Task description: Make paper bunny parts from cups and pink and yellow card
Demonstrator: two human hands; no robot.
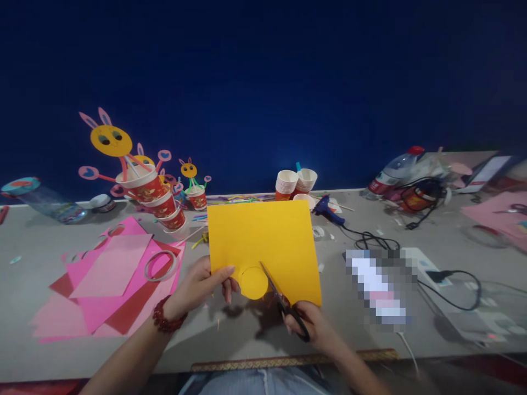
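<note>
A large sheet of yellow paper [263, 233] is held up over the table, its lower left side pinched by my left hand [209, 282] with the thumb on top. Closed round the black handles of a pair of scissors [284, 310] is my right hand [310, 326]. The blades reach into the sheet along the right side of a drawn circle [254, 282], which is partly cut round at the sheet's lower edge. Near my right fingers, the lower right corner of the sheet hangs down. A red bead bracelet [168, 315] circles my left wrist.
Pink and red paper sheets [113, 266] lie at left with a tape roll [160, 266]. Behind them, rabbit-faced figures [111, 141] stand in stacked red cups [158, 206]. White-rimmed cups [287, 184], a blue glue gun [328, 209], cables, a pixelated object [376, 288] and a power strip [428, 269] sit rightward.
</note>
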